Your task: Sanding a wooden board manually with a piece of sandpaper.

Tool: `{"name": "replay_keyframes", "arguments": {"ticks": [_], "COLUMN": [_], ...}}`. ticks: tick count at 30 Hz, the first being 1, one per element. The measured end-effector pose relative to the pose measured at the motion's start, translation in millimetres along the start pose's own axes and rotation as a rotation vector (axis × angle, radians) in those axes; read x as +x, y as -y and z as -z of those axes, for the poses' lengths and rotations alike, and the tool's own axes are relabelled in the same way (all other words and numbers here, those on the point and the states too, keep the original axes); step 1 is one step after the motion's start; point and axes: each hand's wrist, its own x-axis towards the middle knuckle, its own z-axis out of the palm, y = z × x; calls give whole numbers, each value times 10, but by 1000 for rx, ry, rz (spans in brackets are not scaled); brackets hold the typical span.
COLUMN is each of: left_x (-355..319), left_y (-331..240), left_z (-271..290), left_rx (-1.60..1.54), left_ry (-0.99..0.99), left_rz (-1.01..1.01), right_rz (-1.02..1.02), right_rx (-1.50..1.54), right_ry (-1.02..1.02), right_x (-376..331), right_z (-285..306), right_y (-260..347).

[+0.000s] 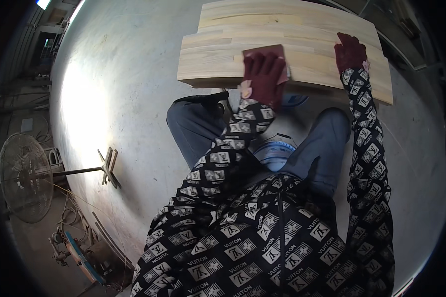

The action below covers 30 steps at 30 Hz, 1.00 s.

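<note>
My left hand [264,79], in a maroon knit glove, lies over a reddish-brown sheet of sandpaper [275,48] and presses it on the near edge of a pale wooden panel [213,52]. The fingers point away from me, and the sheet shows beyond their tips and beside the thumb. The panel is made of glued strips and seems to lie with another panel, offset at the far side. Toward its right end rests my right hand [351,53], also gloved, flat and apart from the sandpaper, with nothing seen in it.
A blue bucket [275,153] stands between my knees, and another blue round thing [295,101] shows partly beneath the panel. To the left are a standing fan [25,175] with a crossed foot, loose cables and a machine with a blue-green edge [82,257]. A metal frame [406,54] stands far right.
</note>
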Motion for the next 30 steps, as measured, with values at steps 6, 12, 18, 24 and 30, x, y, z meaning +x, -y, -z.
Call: {"name": "replay_keyframes", "arguments": {"ticks": [6,12,18,24,30], "left_x": [-415,63,243,-227,-104], "left_y": [1069,56,-677,672,1251], "left_z": [730,-98,-404,423,403], "left_rx": [321,272,-153,204,574], "left_ry": [21,-112,-4,44,39], "left_rz": [545,231,-77,210,776], "right_rz": [-8,-14,-23,-40,-20], "right_rx": [32,-14,-14,17,3], "right_ry": [-23,18,72,54,16], "right_x": [-20,-3,14,10,16], "right_z": [-4,-34,56,51,16], "right_y": [3,-33,18,32,9]}}
